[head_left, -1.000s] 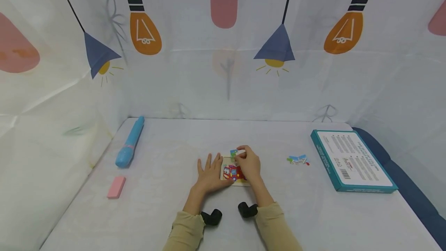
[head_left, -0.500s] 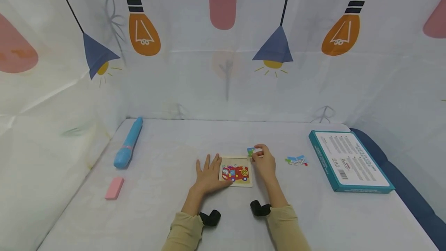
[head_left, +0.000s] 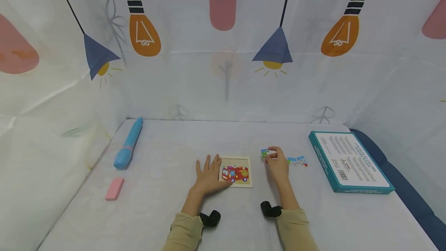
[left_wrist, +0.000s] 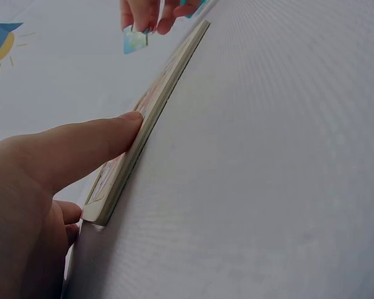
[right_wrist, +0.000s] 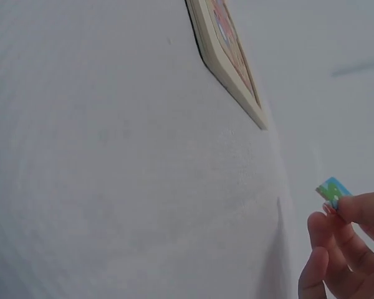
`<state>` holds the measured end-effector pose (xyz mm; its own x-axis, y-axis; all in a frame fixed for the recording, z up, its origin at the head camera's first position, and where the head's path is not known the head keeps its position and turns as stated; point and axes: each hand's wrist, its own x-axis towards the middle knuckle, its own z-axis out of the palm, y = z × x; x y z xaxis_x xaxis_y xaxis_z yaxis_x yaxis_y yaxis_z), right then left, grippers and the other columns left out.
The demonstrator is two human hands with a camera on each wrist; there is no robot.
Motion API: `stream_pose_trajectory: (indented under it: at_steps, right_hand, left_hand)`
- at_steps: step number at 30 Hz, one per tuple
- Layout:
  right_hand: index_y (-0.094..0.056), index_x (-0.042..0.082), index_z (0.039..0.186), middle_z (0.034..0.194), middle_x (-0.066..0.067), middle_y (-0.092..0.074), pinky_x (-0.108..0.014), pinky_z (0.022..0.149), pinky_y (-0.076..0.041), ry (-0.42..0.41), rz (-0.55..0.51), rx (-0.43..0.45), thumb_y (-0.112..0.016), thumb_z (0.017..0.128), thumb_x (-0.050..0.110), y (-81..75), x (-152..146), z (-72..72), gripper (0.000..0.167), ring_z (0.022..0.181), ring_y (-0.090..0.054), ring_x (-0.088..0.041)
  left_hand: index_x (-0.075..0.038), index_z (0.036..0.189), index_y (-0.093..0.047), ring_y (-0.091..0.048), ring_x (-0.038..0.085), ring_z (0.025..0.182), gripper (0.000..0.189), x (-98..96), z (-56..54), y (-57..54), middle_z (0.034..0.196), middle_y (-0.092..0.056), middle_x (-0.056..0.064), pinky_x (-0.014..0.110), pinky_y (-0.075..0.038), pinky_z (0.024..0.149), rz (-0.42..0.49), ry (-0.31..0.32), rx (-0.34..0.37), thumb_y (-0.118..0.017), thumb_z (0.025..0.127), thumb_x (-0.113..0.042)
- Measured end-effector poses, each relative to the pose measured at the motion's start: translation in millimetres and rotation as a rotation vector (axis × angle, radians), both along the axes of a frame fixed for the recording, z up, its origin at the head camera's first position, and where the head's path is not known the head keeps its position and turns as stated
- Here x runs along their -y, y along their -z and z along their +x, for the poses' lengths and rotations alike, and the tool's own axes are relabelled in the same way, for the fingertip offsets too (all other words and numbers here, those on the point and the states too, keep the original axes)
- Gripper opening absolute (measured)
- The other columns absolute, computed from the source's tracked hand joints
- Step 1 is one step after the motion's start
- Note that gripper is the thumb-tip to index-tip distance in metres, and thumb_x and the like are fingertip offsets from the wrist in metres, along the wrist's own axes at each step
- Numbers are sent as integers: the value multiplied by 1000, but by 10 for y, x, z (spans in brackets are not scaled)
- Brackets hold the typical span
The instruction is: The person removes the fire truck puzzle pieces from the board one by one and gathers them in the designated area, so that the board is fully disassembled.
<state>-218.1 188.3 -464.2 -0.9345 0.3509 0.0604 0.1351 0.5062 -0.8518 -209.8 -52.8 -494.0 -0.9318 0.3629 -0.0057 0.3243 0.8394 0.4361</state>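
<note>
We're at the lower middle of the head view, and there's the left hand beside the board, fingers spread wide and aimed up the frame, thumb reaching across the board's lower left corner. In the left wrist view we catch that thumb tip resting on the board's edge, just left of centre. On the board we see a red truck, with a bare pale strip above it. Over to the right hand, right of centre: thumb and fingers are pinching a small piece, blue and green, apart from the board at its lower left. The right wrist view gives us that pinch at lower right, the board up at the top. Just right of the right hand we have loose pieces huddled on the white surface, blue with touches of green and red. Further right lies a teal-edged box, printed side up. Across on the left we spot a blue microphone, slanting, and below it a pink block. Black cameras sit by both tan cuffs, and a curtain printed with lamps fills our upper half.
</note>
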Motion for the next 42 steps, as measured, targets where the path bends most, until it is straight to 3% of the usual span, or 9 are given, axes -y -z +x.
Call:
stream_pose_trajectory:
  at_steps: [7,15,29,42]
  right_hand:
    - [-52,5,121,95,-17,-62,-27,62,-40,21,21,38,-56,87,10,19,-120,24,34,81,-64,-28]
    - [-51,3,119,103,-22,-62,-39,74,-44,44,9,95,-59,86,13,36,-239,57,35,94,-60,-33]
    - [-61,-3,105,94,-20,-62,-32,70,-42,101,56,78,-61,85,9,100,-396,83,23,88,-57,-30]
    - [-63,-7,101,90,-22,-66,-45,76,-42,150,144,98,-62,81,10,71,-469,109,26,84,-60,-34]
  left_hand:
    - [-5,145,-27,-7,36,140,95,2,6,12,153,-20,9,63,7,104,-9,-2,-5,-62,75,-58]
    - [-5,145,-27,-8,36,140,95,2,13,30,153,-21,9,63,5,104,-11,-8,-8,-62,74,-59]
    - [-4,145,-27,-7,36,140,95,-1,20,-6,153,-21,10,63,6,104,3,-1,2,-61,75,-58]
    - [-4,145,-26,-5,35,141,94,-7,14,-33,153,-20,9,62,8,104,-6,6,19,-61,76,-57]
